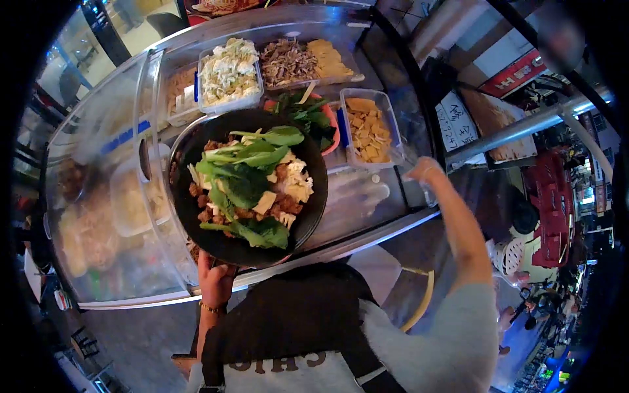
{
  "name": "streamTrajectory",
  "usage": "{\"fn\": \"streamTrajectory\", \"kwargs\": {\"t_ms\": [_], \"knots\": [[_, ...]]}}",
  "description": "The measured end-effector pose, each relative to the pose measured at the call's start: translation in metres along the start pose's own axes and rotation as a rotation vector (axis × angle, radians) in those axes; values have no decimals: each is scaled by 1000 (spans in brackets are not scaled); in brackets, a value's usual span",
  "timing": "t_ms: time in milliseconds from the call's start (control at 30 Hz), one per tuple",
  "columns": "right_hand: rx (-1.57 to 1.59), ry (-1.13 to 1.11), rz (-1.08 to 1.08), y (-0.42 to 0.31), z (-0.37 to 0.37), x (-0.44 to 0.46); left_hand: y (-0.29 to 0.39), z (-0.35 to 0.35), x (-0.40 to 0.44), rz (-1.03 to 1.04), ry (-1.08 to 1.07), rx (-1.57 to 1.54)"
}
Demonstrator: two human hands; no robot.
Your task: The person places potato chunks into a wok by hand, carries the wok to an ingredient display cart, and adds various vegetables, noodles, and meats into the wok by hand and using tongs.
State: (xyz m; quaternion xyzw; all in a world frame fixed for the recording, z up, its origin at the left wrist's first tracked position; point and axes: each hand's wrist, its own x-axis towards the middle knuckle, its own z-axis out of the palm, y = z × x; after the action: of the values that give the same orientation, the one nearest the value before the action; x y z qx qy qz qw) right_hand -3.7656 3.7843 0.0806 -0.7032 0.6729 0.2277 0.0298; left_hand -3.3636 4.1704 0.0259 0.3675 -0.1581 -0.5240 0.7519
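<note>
A dark round pan (pixel 314 226) is held over the counter, with leafy greens (pixel 246 187), browned chunks, pale pieces and white noodle-like food in it. My left hand (pixel 215 281) is closed round its handle at the near edge. Out to the right, my right hand (pixel 427 171) is closed beside a clear tub of cut yellowish pieces (pixel 368 131). Clear, shiny plastic shows around its fingers; what they hold is too blurred to make out. A red bowl of greens (pixel 304 118) stands just behind the pan.
Behind the pan are a clear tub of pale chopped food (pixel 229 75) and a tray of brown shreds and yellow strips (pixel 308 62). Clear covers (pixel 124 196) lie over food at left. A metal rail (pixel 517 131) and a sign (pixel 457 124) stand at right.
</note>
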Motion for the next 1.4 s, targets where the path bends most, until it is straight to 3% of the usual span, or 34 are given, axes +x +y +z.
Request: {"fn": "streamTrajectory", "kwargs": {"t_ms": [133, 200, 333, 433, 700, 767, 833, 933, 1133, 1200, 1233, 1300, 1333, 1400], "knots": [[163, -21, 26, -37, -2, -1, -13, -9, -6, 19, -33, 5], [-8, -117, 61, -47, 5, 28, -11, 22, -9, 51, 23, 53], [-13, -85, 42, -52, -8, 46, -13, 60, -10, 113, 146, 99], [33, -185, -98, -45, 2, 59, -16, 71, -11, 85, 132, 54], [18, 63, -423, -23, 87, 125, -24, 93, -4, 88, 180, 98], [-99, 43, -524, -24, 70, 113, -26, 87, -5, 89, 207, 104], [-223, -19, -585, -25, 58, 104, -28, 68, -7, 68, 10, 15], [-194, -21, -559, -23, 56, 100, -27, 74, -5, 53, 85, 50], [176, 55, -584, -9, 19, 67, -25, 86, -2, 39, 73, 61], [351, -260, -221, -4, 6, 65, -32, 75, -2, 16, 90, 47], [347, -256, -223, -1, -6, 56, -35, 71, -1, -7, 106, 33], [693, -212, -263, 5, -24, 34, -32, 88, 4, -10, 83, 19], [682, -208, -272, 15, -19, 41, -31, 94, 7, -17, 62, 9], [550, 38, -603, 29, -18, 50, -44, 84, 13, -14, 71, 6]]}}
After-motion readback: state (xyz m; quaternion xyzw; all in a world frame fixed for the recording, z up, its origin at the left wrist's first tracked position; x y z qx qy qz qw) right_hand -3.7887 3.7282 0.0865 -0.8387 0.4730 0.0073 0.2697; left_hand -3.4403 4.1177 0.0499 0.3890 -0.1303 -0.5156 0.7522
